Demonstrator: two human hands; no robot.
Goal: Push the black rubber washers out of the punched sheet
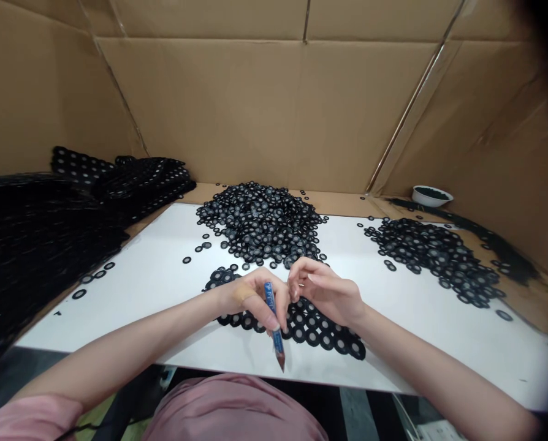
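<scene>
Pencil (274,321), blue, sat clenched in left hand (251,297), tip down, probably kept ready in the fist. Right hand (324,291) was loosely curled, nothing visibly held, over a joined strip of black rubber rings (311,334); contact unclear. Loose rings formed a rear pile (260,220) and a right pile (434,257) on a white board (131,300). Cardboard walls (219,104) boxed it in, likely to stop rings rolling away. Punched black sheets (39,245) lay left; white bowl (431,196) sat back right.
</scene>
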